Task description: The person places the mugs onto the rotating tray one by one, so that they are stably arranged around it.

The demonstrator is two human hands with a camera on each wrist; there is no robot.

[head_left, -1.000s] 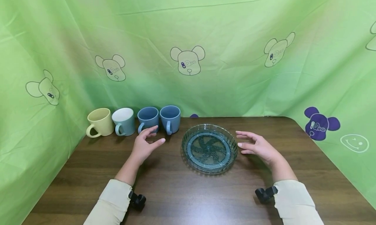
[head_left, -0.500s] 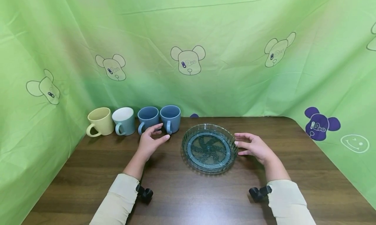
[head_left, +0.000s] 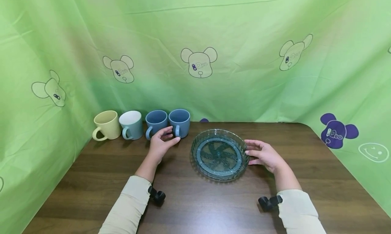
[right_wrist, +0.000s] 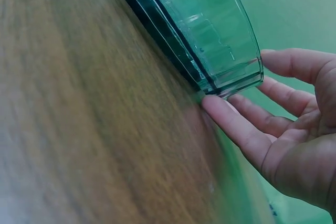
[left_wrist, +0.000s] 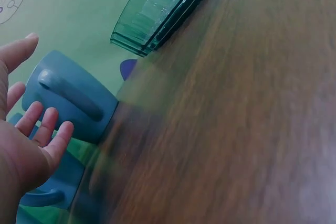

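My left hand (head_left: 159,146) is spread beside the right-hand blue mug (head_left: 184,125), its thumb and index fingertip close to the mug's handle (left_wrist: 71,95). Whether they touch it, I cannot tell. A round, clear blue-green glass dish (head_left: 218,156) with a ribbed wall sits flat on the table. At its right side is my right hand (head_left: 263,155), with the fingertips against the wall. In the right wrist view, the thumb (right_wrist: 294,62) meets the dish's rim and a fairly straight finger (right_wrist: 236,127) reaches its base.
Left of that mug stand another blue mug (head_left: 156,120), a teal mug with a white inside (head_left: 131,127) and a yellow mug (head_left: 109,125), in a row along the back edge of the wooden table (head_left: 195,207). A green printed cloth (head_left: 244,94) hangs behind and at both sides.
My left hand has moved rightward to the right-hand blue mug's handle. My right hand has closed the small gap to the dish and now touches it. Dish and mugs have not visibly moved.
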